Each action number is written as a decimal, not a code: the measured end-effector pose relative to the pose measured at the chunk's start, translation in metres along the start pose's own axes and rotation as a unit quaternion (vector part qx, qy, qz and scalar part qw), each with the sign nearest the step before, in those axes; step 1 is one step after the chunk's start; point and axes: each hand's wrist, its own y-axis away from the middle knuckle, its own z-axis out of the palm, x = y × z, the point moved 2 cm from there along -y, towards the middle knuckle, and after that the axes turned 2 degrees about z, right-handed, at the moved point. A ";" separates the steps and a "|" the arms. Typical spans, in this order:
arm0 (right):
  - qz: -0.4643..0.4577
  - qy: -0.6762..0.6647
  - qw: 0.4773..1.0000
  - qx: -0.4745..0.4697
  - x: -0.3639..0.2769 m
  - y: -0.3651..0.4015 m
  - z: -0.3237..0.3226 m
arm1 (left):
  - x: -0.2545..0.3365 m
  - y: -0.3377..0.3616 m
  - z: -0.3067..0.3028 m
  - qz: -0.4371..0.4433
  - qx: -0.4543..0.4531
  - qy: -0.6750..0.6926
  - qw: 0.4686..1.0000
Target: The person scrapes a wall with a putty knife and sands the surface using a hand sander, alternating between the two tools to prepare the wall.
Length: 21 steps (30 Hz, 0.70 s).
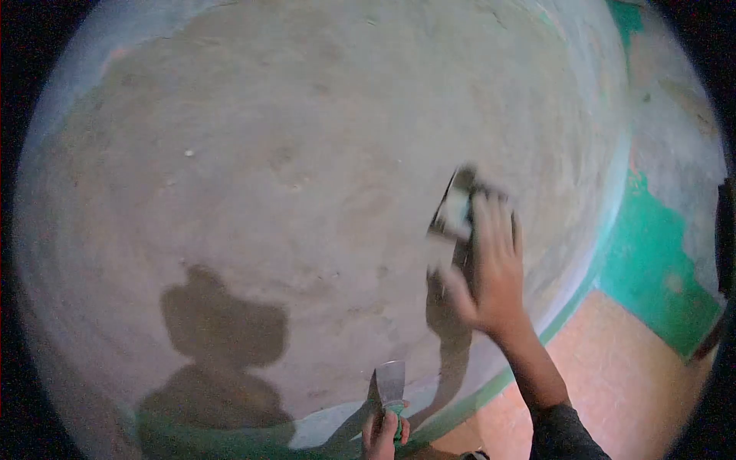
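Note:
My left hand, at the bottom of the head view, is closed round the green handle of a putty knife. The knife's broad metal blade points up, in front of the wall's lower part. Higher and to the right, my right hand is against a flat, dark-edged rectangular spreader with a pale patch in its middle. Its fingers lie stretched over the spreader's right side, with the thumb apart. Motion blur hides the exact grip. Behind both hands spreads the rough grey-brown plastered wall.
Low on the wall runs a pale and green painted band. To the right, a wall with green peeling paint adjoins it, above an orange-pink floor. A shadow of a head and shoulders falls on the plaster at lower left.

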 end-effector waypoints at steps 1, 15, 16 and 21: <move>0.034 -0.027 0.998 0.046 0.013 -0.008 0.000 | -0.004 -0.003 0.003 -0.001 -0.026 0.018 1.000; 0.195 -0.071 0.978 0.004 -0.146 0.165 0.113 | 0.033 0.019 -0.158 -0.260 -0.007 0.120 0.958; 0.173 -0.065 0.982 -0.030 -0.155 0.175 0.116 | 0.034 0.019 -0.159 -0.266 -0.019 0.138 0.954; 0.369 -0.096 0.924 0.005 -0.127 0.186 0.103 | 0.039 0.033 -0.154 -0.310 0.030 0.066 0.948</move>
